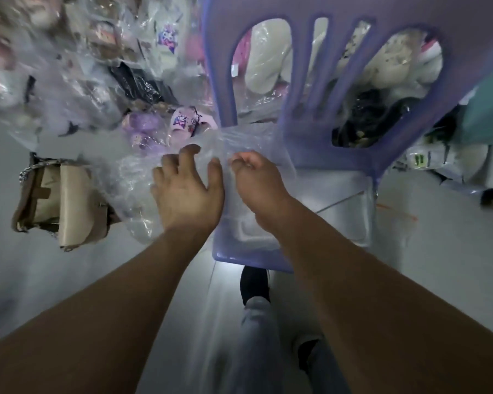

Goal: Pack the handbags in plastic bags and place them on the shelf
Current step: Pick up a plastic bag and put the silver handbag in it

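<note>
Clear plastic bag point(248, 140) on lilac plastic chair point(308, 143) is pinched by right hand point(258, 183) fingers point(239, 160); left hand point(187, 191) fingers point(190, 151) bent on it, grip unclear; beige handbag point(69, 200) on grey floor point(69, 280).

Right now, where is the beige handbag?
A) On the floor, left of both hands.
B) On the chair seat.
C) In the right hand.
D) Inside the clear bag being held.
A: the beige handbag lies on the floor left of the left hand, while the right hand pinches a clear plastic bag over the purple chair.
</note>
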Motion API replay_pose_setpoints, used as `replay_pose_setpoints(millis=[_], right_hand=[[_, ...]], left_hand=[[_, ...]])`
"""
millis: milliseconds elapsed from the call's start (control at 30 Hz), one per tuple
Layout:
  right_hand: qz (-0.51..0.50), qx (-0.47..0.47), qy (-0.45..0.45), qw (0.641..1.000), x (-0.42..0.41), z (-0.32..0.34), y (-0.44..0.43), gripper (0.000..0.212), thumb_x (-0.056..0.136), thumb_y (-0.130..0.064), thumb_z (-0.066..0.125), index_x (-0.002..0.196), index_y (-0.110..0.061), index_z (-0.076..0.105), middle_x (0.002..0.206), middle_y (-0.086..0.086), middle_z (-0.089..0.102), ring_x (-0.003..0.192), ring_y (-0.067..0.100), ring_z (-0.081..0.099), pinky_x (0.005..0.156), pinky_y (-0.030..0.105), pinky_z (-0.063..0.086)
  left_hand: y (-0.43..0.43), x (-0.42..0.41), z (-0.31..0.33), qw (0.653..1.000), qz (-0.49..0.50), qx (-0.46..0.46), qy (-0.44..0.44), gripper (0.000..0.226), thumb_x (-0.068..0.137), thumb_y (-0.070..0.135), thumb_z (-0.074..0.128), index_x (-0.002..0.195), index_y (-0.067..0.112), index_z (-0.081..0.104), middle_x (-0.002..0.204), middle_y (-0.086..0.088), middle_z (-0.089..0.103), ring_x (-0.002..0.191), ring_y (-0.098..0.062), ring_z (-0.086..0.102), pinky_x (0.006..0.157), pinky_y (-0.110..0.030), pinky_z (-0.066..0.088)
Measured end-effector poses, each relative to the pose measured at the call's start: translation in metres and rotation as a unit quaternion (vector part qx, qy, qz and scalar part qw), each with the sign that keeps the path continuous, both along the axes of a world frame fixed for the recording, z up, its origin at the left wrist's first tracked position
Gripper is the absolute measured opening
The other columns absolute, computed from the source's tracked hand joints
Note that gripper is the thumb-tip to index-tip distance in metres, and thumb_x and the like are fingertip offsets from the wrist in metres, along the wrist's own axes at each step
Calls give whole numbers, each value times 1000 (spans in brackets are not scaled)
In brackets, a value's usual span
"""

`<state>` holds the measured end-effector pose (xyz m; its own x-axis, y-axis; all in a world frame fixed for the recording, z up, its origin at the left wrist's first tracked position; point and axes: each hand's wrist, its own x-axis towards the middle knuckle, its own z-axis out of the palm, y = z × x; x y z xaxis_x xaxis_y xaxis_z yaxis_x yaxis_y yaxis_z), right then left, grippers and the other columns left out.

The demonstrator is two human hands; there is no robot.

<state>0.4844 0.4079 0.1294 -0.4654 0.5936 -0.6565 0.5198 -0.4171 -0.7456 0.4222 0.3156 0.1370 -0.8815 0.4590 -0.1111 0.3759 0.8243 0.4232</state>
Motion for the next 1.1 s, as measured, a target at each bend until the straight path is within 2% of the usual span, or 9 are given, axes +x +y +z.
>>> replay_pose_setpoints(millis=[100, 233, 333, 533, 667, 733, 800, 933, 1100], right_hand=[[-13, -93, 35, 995, -29, 3, -8, 19, 99, -28, 53, 86, -27, 67, 92, -8, 69, 92, 13, 66, 84, 32, 54], [-81, -190, 84, 975, -56, 4, -23, 32, 98, -23, 49, 71, -19, 66, 83, 6, 67, 92, 24, 65, 102, 45, 50], [-114, -231, 73, 963, -68, 11, -17, 22, 93, -31, 58, 79, -19, 71, 89, 7, 71, 89, 24, 68, 89, 39, 56], [141, -67, 6, 988, -63, 20, 0, 27, 98, -43, 57, 75, -29, 63, 81, -11, 62, 87, 23, 69, 84, 40, 56], [5, 114, 21, 993, -43, 13, 22, 20, 91, -29, 60, 74, -23, 69, 86, 6, 75, 88, 32, 73, 84, 45, 59], [-6, 244, -35, 969, -27, 5, 34, 9, 92, -26, 59, 93, -23, 68, 95, -1, 73, 95, 22, 69, 85, 29, 49], [92, 249, -112, 958, -7, -10, 38, 25, 92, -28, 58, 116, -25, 63, 113, -1, 67, 110, 22, 61, 83, 20, 35], [291, 205, -240, 903, 27, -39, 36, 60, 88, -31, 60, 145, -31, 43, 148, 9, 43, 140, 37, 33, 115, 42, 26], [371, 228, -290, 853, 36, -50, 36, 87, 82, -46, 65, 156, -40, 18, 167, 8, 7, 151, 37, 4, 119, 52, 13]], left_hand=[[0, -10, -1, 959, 86, 113, -244, 54, 95, 68, 37, 133, 35, 54, 115, 9, 63, 99, -8, 62, 81, -23, 44], [3, -23, -8, 924, 115, 173, -321, 42, 101, 56, 41, 129, 28, 56, 113, 12, 67, 99, 7, 64, 77, -8, 46], [-1, -32, -15, 936, 133, 172, -275, 17, 102, 36, 52, 116, 27, 54, 93, 6, 68, 72, 9, 66, 60, -9, 50], [-4, -52, -30, 973, 229, 7, -39, 30, 97, 15, 50, 124, 21, 60, 120, -16, 53, 111, -37, 54, 90, -40, 42], [-6, -56, -34, 961, 272, -47, 25, 44, 88, 5, 52, 126, 27, 60, 124, -13, 54, 117, -35, 48, 96, -41, 35], [-3, -51, -35, 959, 273, -44, 61, 48, 87, 5, 52, 129, 28, 57, 123, -11, 55, 117, -35, 48, 95, -40, 31], [2, -42, -34, 964, 238, -49, 105, 52, 85, 4, 53, 131, 26, 54, 121, -12, 56, 113, -36, 48, 89, -40, 28], [-3, -23, -32, 981, -36, -86, 170, 57, 71, 8, 63, 125, 22, 53, 125, -19, 51, 103, -39, 48, 82, -44, 29], [-15, -9, -43, 915, -221, -306, 139, 75, 71, 44, 73, 134, 16, 46, 146, -13, 28, 114, -35, 40, 95, -45, 29]])
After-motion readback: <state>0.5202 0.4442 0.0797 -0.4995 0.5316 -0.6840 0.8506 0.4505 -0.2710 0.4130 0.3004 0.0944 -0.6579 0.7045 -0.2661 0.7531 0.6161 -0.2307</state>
